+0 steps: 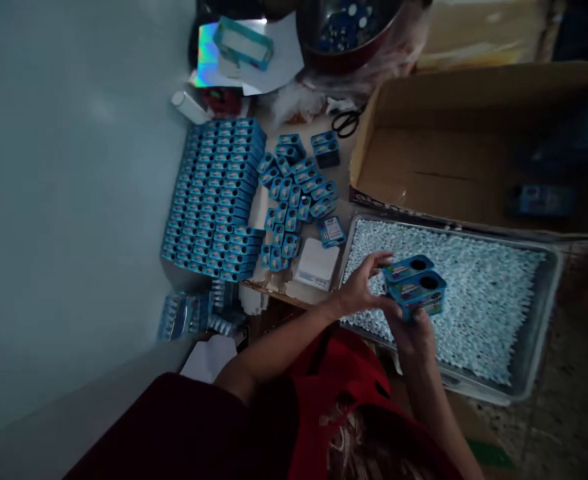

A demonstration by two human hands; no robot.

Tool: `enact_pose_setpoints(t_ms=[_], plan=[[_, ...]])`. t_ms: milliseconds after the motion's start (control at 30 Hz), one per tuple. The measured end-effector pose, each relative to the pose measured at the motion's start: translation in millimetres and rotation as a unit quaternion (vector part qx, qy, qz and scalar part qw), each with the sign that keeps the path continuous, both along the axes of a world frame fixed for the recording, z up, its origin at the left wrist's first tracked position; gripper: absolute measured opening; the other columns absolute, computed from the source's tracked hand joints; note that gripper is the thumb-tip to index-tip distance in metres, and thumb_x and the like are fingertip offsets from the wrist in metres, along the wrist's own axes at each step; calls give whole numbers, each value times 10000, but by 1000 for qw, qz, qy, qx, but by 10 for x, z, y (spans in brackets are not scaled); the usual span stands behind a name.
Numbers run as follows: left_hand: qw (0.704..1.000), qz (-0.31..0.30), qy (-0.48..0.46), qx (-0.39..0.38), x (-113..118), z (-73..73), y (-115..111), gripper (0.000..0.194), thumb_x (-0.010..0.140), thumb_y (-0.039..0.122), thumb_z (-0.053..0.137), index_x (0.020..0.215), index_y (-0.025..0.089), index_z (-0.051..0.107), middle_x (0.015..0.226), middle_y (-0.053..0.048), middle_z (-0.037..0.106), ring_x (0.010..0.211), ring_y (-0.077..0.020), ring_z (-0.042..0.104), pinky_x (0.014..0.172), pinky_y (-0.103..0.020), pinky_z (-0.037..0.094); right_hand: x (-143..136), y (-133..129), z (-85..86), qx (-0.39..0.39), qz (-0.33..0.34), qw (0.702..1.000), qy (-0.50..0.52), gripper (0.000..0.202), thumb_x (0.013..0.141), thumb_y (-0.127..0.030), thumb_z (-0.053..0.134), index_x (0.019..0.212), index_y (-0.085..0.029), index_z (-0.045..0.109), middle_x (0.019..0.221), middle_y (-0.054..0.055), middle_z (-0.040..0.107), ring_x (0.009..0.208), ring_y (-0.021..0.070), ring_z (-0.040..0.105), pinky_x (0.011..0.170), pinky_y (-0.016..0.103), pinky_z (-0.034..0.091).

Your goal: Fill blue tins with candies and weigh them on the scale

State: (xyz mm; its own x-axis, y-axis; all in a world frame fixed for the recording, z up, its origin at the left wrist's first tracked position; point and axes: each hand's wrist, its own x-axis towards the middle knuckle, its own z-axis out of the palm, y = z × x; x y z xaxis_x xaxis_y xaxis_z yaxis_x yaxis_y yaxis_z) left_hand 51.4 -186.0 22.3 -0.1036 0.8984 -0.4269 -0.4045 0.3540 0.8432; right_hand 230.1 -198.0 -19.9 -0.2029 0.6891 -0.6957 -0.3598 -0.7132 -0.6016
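Both my hands hold a small stack of blue printed boxes [407, 291] with dark round spots on their faces. My left hand [364, 288] closes on their left side, fingers curled at the edge. From below, my right hand [417, 333] grips the near side. How many boxes are in the stack is hard to tell. Under them is a metal tray [549, 320] filled with small pale blue-white pieces [479, 313]. Left of the tray lies a white flat device [317, 263], like a small scale, with one blue box [331, 231] beside its far edge.
Neat rows of blue boxes [214, 200] are stacked on the left; loose ones [294, 193] cluster beside them. A large open carton [424, 160] stands behind the tray. Scissors [345, 124], a dark red bowl [341, 61] and a white bottle [189, 107] are further back.
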Motion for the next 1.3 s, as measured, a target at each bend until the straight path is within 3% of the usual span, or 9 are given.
enact_pose_setpoints(t_ms=[167,333,433,533,633,767,933,1100,1300], plan=[[983,133,12,-127,61,-135,-613,1029,320,431,1242,1182,269,705,1158,-55,804,1132,-328,788,1166,-532,622,-390,-413,-192,-3,56,998,-12,555,649,-659,987,1132,-417,861,1262,48,897,1379,411,794,1330,665,558],[978,156,-35,-136,-100,-249,-570,809,491,402,1181,1160,261,749,1095,-59,827,973,-266,793,1035,-479,646,-418,-247,-178,30,175,984,4,753,644,-467,1052,1360,-394,830,1244,70,906,1336,413,817,1279,662,580],[981,142,-43,-121,-183,-291,-489,902,386,318,1186,1175,262,751,1171,-59,843,1024,-276,808,1035,-451,650,-391,-151,-243,45,209,976,34,703,650,-533,1059,1304,-399,841,1197,59,907,1267,403,833,1220,631,618],[988,109,-28,-110,-269,-279,-437,774,550,486,1132,1172,246,740,1184,-86,862,1065,-317,838,1014,-459,671,-289,-19,-366,88,279,956,-3,661,621,-596,1086,1188,-346,856,1158,68,898,1096,374,845,1110,598,663],[968,29,214,-127,-395,-230,-350,628,750,463,1023,1242,268,685,1269,-81,856,1155,-321,848,1042,-466,681,46,309,-476,239,336,892,-184,660,602,-668,1078,1109,-306,862,1078,98,870,940,371,806,1025,626,663],[865,-111,472,-130,-437,-233,-3,656,665,250,1061,1212,271,699,1322,-135,817,1364,-456,755,1196,-607,608,705,1012,-608,446,280,718,-456,466,1060,-641,635,1214,-266,865,1321,220,828,1324,452,733,1271,712,484],[702,-306,635,-106,-174,-372,661,624,764,148,947,1356,168,751,1446,-258,771,1410,-521,706,1132,-601,640,951,1660,-950,492,363,611,-504,648,1109,-498,510,1619,-154,712,1709,232,634,1605,422,536,1384,617,387],[624,-411,637,-191,-37,-523,1126,674,618,176,1026,1256,141,812,1305,-252,840,1264,-542,787,1066,-569,656,621,1707,-1199,438,365,636,-520,630,1162,-448,452,1673,-174,696,1707,228,624,1570,459,512,1333,662,395],[606,-461,619,-189,185,-562,1249,597,604,359,1072,1115,174,824,1209,-198,867,1242,-504,802,1047,-507,647,304,1485,-1252,420,302,734,-440,476,1138,-380,436,1298,-215,853,1390,199,795,1374,377,673,1325,581,435]])
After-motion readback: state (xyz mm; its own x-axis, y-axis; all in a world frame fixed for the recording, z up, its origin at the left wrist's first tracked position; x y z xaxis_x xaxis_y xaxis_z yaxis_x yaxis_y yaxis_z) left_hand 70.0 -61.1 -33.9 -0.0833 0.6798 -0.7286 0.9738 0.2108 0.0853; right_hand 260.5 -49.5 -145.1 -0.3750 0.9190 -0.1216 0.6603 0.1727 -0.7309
